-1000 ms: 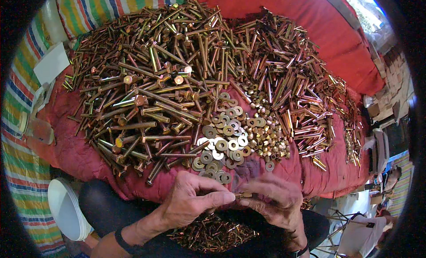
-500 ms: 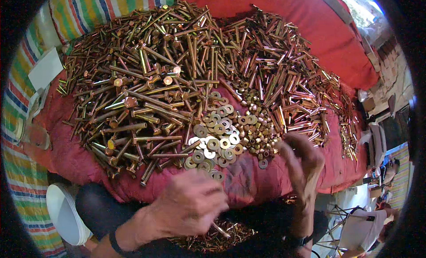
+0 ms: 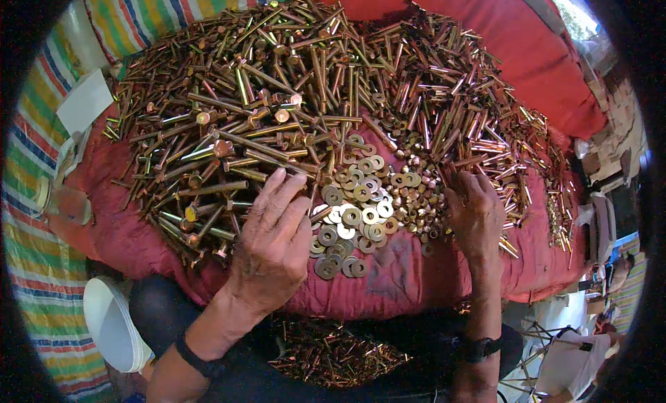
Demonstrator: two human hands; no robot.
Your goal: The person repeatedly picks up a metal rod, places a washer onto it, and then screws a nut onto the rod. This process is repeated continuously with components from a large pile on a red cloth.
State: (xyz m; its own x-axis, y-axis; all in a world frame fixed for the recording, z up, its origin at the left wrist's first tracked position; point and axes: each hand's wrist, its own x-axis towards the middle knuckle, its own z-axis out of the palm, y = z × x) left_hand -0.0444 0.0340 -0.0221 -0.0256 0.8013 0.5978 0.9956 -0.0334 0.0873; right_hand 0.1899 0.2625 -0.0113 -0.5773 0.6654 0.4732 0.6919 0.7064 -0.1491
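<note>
My left hand (image 3: 269, 245) lies palm down over the near right side of a heap of brass-coloured hex bolts (image 3: 201, 188). Its fingers are stretched forward and slightly apart, with the tips against the bolts. My right hand (image 3: 477, 219) reaches to the near edge of a pile of slim metal tubes (image 3: 479, 132), fingers forward and loosely bent. Nothing held shows in it, though its fingertips are partly lost among the dark metal. Between my hands lie flat round washers (image 3: 352, 216) and a cluster of small nuts (image 3: 416, 210).
A red cloth (image 3: 333, 292) bears the heaps. More assembled-looking metal pieces (image 3: 340, 354) lie low between my legs. A white card (image 3: 84, 101) and a clear cup (image 3: 75, 207) are at the left, above a white round stool or lid (image 3: 114, 327). Another person (image 3: 576, 361) is at the far right.
My left hand has moved from above the lower pile, where a metal rod showed beneath it, up to the bolts. My right hand has moved forward to the tubes. The view has shifted slightly.
</note>
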